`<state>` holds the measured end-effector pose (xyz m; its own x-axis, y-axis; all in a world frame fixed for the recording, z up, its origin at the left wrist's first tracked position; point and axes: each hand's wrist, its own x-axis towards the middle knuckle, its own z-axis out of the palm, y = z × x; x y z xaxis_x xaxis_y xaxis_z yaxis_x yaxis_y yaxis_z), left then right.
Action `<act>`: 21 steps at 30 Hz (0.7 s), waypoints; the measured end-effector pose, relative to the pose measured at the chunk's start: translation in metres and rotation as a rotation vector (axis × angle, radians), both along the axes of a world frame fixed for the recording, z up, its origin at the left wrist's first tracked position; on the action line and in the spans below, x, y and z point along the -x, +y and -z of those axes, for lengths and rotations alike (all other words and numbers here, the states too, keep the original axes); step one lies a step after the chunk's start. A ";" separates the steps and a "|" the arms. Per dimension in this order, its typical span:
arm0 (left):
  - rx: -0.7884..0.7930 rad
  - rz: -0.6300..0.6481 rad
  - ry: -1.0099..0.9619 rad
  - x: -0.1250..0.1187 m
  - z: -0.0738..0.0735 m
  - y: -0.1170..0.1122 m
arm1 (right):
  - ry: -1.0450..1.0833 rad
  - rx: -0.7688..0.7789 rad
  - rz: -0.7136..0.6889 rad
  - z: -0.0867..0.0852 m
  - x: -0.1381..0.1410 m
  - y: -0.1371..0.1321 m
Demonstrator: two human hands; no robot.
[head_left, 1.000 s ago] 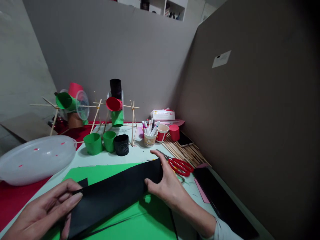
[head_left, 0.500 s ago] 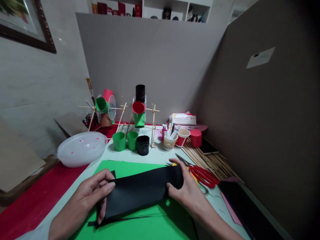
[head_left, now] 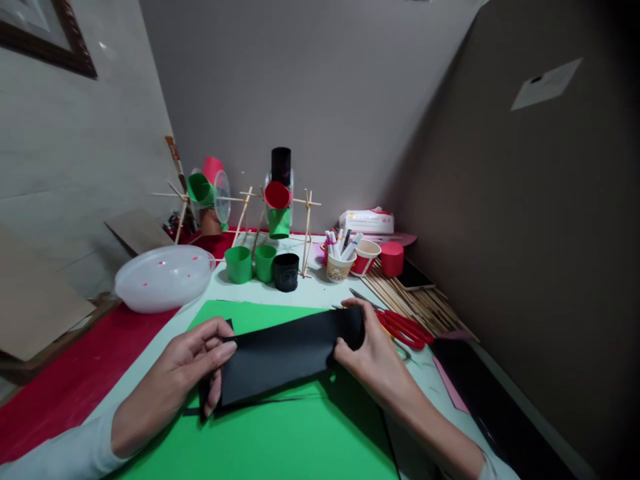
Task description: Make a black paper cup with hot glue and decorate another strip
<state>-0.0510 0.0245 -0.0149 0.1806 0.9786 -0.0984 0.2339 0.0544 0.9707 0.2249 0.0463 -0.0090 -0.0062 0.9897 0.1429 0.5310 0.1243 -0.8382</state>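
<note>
A black paper strip (head_left: 285,360) stretches between both hands, its ends bent back. My left hand (head_left: 200,360) pinches its left end between thumb and fingers. Around the right end curl the thumb and fingers of my right hand (head_left: 367,347). Beneath lies a sheet of green paper (head_left: 300,440), with the strip's shadow across it. A thin dark sliver shows on the green sheet below the strip. Just beyond my right hand are red-handled scissors (head_left: 407,330), their blades pointing to the back left.
Green paper cups (head_left: 239,265) and a black cup (head_left: 286,273) stand behind the green sheet. Behind them are stick frames carrying coloured tubes (head_left: 278,195). A white plastic bowl (head_left: 165,280) sits left. Markers in a cup (head_left: 340,268) and wooden sticks (head_left: 400,300) are right.
The camera view has tilted down, so the scene sits higher and the top shelf is out of sight. Both hands keep hold of the black strip, nearly unchanged in pose.
</note>
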 end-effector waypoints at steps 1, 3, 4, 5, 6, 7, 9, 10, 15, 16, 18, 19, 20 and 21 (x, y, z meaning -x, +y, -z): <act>-0.002 0.000 0.003 0.001 0.000 0.000 | 0.000 -0.005 0.005 -0.001 0.000 -0.001; -0.005 0.001 0.006 0.003 0.001 0.001 | 0.009 -0.013 0.010 -0.001 0.001 -0.001; -0.004 0.000 0.006 0.004 0.002 0.001 | 0.016 -0.017 0.013 0.000 0.000 0.000; -0.004 -0.005 0.006 0.005 0.002 0.001 | 0.024 -0.022 0.022 0.000 0.000 0.000; 0.000 -0.013 0.007 0.005 0.002 0.001 | 0.032 -0.027 0.037 0.001 -0.001 0.001; 0.002 -0.022 0.007 0.006 0.002 0.001 | 0.041 -0.033 0.055 0.001 -0.002 0.002; 0.011 -0.046 0.012 0.006 0.000 0.001 | 0.062 -0.048 0.083 0.001 -0.005 0.003; 0.017 -0.056 0.013 0.006 -0.001 0.002 | 0.075 -0.055 0.085 0.000 -0.006 0.004; 0.030 -0.085 0.002 0.008 -0.002 0.008 | 0.175 -0.013 -0.034 -0.007 -0.016 0.006; 0.035 -0.085 -0.015 0.010 0.000 0.009 | 0.193 0.001 -0.056 -0.009 -0.018 0.006; 0.048 -0.093 -0.050 0.015 0.003 0.010 | 0.213 0.026 -0.079 -0.012 -0.023 0.006; 0.053 -0.098 -0.056 0.017 0.005 0.010 | 0.216 0.039 -0.085 -0.013 -0.025 0.007; 0.060 -0.102 -0.055 0.019 0.007 0.010 | 0.211 0.054 -0.092 -0.013 -0.026 0.007; 0.064 -0.108 -0.049 0.021 0.009 0.010 | 0.209 0.064 -0.098 -0.013 -0.026 0.007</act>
